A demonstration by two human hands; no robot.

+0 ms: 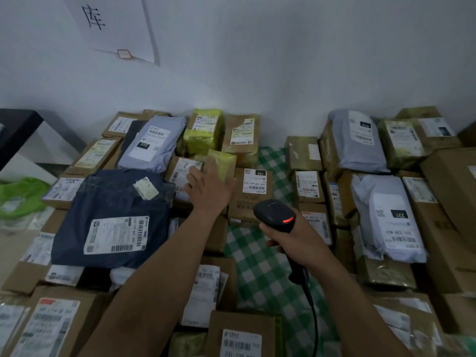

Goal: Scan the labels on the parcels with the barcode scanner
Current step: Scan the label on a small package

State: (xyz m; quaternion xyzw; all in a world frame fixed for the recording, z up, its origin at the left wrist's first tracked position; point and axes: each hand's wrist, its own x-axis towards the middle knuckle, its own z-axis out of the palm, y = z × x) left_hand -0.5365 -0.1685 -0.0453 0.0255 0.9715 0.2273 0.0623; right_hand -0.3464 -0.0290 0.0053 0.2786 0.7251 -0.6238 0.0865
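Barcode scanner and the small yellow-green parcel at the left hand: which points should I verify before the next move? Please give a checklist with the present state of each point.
1. Barcode scanner gripped by the right hand: ok.
2. Red light on the scanner lit: ok.
3. Left hand touches the small yellow-green parcel: ok. Whether it grips it: cannot tell.
4. Label showing on that parcel: not ok, none on the face in view.
5. Scanner aimed at that parcel: cannot tell.
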